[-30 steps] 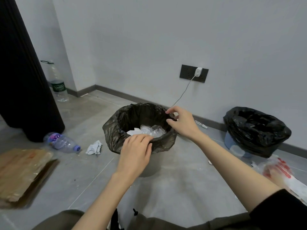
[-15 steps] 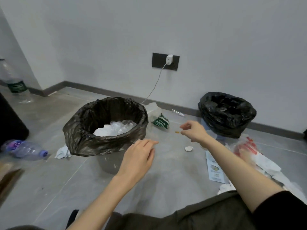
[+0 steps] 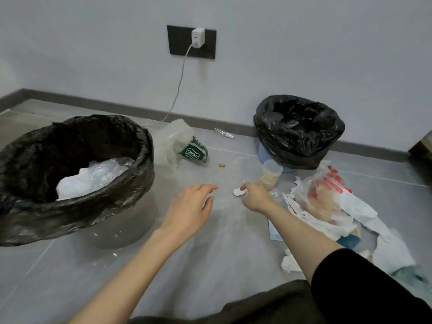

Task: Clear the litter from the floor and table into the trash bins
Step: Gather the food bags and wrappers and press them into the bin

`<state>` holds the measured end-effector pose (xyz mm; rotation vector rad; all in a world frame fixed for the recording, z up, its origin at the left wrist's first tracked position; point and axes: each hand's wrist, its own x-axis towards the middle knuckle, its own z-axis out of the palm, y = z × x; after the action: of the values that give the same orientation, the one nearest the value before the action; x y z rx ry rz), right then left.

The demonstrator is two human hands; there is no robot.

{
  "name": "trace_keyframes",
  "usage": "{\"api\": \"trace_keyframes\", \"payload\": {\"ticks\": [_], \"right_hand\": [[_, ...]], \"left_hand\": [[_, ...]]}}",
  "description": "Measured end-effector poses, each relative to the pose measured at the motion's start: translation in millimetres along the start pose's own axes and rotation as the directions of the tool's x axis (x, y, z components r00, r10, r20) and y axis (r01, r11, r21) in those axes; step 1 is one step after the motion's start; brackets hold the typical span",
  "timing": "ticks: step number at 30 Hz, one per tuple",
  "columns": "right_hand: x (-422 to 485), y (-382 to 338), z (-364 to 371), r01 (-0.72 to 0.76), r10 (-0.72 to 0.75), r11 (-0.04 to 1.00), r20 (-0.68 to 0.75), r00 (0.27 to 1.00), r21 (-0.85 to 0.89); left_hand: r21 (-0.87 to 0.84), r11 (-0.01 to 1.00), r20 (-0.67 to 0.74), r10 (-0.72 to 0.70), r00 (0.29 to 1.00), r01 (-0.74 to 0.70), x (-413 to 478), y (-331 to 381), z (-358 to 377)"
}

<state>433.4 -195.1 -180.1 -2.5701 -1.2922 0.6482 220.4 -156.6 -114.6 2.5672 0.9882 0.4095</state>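
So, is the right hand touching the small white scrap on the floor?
Touching. In the head view the right hand has curled fingertips meeting the white scrap at its edge, with no floor between them; a firm pinch is unclear.

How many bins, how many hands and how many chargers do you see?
Bins: 2, the near bin and the far bin
Hands: 2, the left hand and the right hand
Chargers: 1, the white charger
Total: 5

Left edge crops the lined trash bin (image 3: 70,211).
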Motion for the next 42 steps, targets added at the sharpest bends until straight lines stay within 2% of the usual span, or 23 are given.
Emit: {"api": "trace_keyframes", "payload": {"ticks": [3,6,12,17,20,22,25,28,32,38,42], "right_hand": [[22,6,13,0.028,-0.018,0.986,0.064,0.998,-0.162],[40,10,20,0.057,-0.027,0.97,0.129,0.991,-0.236],[63,22,39,0.109,-0.015,0.951,0.309,0.951,-0.289],[55,25,45,0.209,-0.149,0.929,0.208,0.967,-0.305],[46,25,46,0.244,-0.131,0.916,0.339,0.932,-0.318],[40,25,41,0.246,-0.121,0.919,0.376,0.919,-0.307],[26,22,20,0.225,-0.157,0.955,0.312,0.937,-0.195],[2,26,-9,0.19,-0.175,0.979,0.186,0.967,-0.069],[-37,55,-39,0.078,-0.079,0.995,0.017,0.997,0.056],[-75,119,-35,-0.113,0.118,0.993,-0.212,0.97,0.036],[-85,152,-18,-0.242,0.232,0.97,-0.2,0.952,-0.028]], "left_hand": [[-0.011,1.0,0.032,-0.007,0.999,0.007,19,0,14],[-0.025,0.999,0.083,-0.028,0.996,0.03,33,-4,29],[-0.023,0.997,0.138,-0.066,0.988,0.07,42,-17,42],[-0.036,0.995,0.149,-0.09,0.985,0.097,38,-20,43],[-0.038,0.995,0.154,-0.089,0.984,0.096,32,-18,39],[-0.03,0.996,0.151,-0.084,0.985,0.09,28,-16,33],[-0.012,0.996,0.162,-0.083,0.983,0.086,23,-11,26],[-0.017,0.998,0.156,-0.062,0.986,0.066,21,-1,22],[-0.062,0.997,0.128,-0.026,0.991,0.034,23,21,23],[-0.115,0.993,0.105,0.019,0.994,-0.007,23,50,36],[-0.14,0.99,0.116,0.051,0.992,-0.034,25,67,49]]}}
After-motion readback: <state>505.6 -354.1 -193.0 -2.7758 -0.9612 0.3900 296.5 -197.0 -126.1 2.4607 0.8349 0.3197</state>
